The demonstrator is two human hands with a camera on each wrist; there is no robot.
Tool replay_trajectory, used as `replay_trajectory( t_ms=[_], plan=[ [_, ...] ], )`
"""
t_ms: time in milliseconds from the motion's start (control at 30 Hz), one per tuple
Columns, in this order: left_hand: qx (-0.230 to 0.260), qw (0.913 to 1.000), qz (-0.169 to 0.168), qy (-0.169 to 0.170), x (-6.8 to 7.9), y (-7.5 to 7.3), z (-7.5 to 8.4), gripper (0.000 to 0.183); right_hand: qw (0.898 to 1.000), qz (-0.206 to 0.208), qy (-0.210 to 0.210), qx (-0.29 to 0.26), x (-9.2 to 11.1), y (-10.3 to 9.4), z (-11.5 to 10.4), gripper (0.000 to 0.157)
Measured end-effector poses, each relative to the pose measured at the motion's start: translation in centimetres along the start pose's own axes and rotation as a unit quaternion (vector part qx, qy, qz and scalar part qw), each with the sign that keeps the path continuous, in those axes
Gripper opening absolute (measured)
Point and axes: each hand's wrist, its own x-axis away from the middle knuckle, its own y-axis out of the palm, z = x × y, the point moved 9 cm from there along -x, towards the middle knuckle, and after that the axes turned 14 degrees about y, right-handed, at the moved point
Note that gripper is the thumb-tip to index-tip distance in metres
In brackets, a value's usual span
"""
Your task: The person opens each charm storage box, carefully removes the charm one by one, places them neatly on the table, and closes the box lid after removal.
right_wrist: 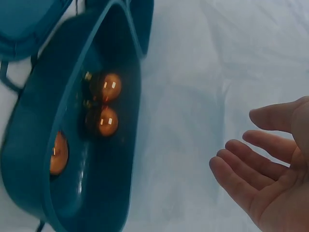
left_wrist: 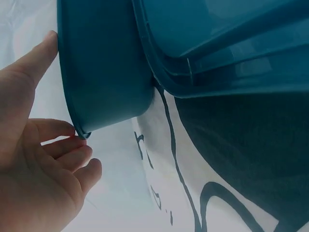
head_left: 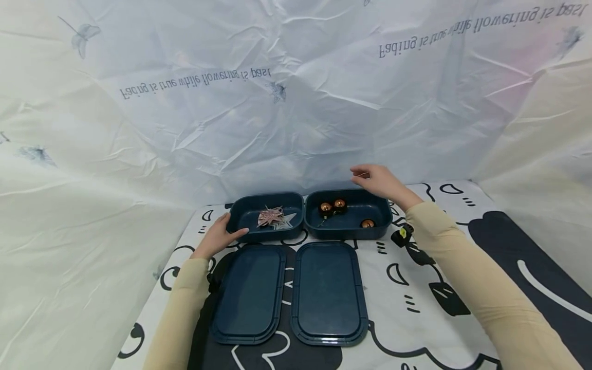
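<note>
A dark blue box (head_left: pixel 240 234) on the left holds a pink glittery ornament (head_left: pixel 270 216) and a silvery star (head_left: pixel 285 221). My left hand (head_left: pixel 217 238) rests at its left front corner. In the left wrist view the thumb and fingertips of that hand (left_wrist: pixel 53 159) touch the box's rim (left_wrist: pixel 70 108), spread apart. Beside it, a matching box (head_left: pixel 347 234) contains shiny copper-coloured baubles: two (head_left: pixel 326 207) close together at the left, one (head_left: pixel 367 223) near the front right. My right hand (head_left: pixel 376 180) hovers above that box's back right corner, fingers loosely bent, holding nothing.
Two dark blue lids, the left one (head_left: pixel 250 293) and the right one (head_left: pixel 329 293), lie flat in front of the boxes. Beneath everything is a black-and-white patterned cloth (head_left: pixel 402 329). A pale printed sheet (head_left: pixel 296 128) hangs behind and at both sides.
</note>
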Motion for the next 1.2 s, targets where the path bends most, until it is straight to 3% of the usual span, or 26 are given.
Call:
replay_trajectory(
  t_ms=[467,867,1200],
  plan=[
    [0.021,0.9998,0.0,-0.002,0.0,0.2,-0.2,0.105,0.994,-0.07,0.012,0.084,-1.2,2.1,2.8,0.048],
    [0.011,0.9998,-0.002,-0.014,0.2,-0.1,-0.4,0.105,0.974,-0.159,0.043,0.153,-0.5,6.7,6.0,0.05],
    [0.014,0.9998,-0.001,-0.015,0.0,-0.2,0.0,0.1,0.964,-0.194,0.074,0.168,0.0,7.7,7.0,0.049]
  ],
)
